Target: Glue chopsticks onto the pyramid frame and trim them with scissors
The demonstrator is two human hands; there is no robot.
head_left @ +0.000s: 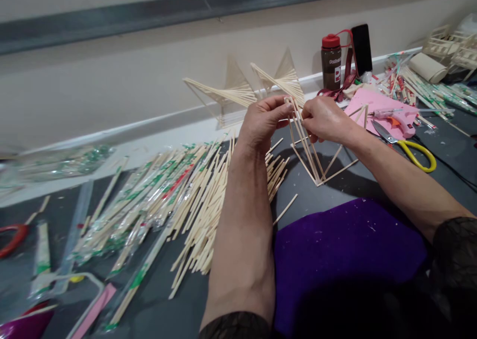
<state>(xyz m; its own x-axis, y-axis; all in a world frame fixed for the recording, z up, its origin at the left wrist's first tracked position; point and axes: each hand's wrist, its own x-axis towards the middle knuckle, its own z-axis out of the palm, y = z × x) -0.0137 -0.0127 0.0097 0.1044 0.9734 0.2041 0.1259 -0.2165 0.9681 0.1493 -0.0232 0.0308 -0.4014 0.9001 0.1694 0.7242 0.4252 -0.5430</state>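
A frame of thin wooden chopsticks (313,152) stands on the dark grey table, its sticks meeting at a low corner near me. My left hand (263,123) pinches the top of the frame between thumb and fingers. Close beside it, my right hand (323,116) has its fingers closed around a chopstick at the upper part of the same frame; the fingertips are partly hidden. Loose bare chopsticks (203,229) lie in a heap left of and behind my left forearm. Behind my hands, two twisted fan-like chopstick models (233,95) stand against the wall.
Wrapped chopsticks (149,190) spread across the left. To the right are yellow-handled scissors (415,155), a pink glue gun (400,120) and pink sheet (359,105). A red-capped bottle (331,63) and a phone (361,49) stand by the wall. Purple cloth (343,244) lies in front.
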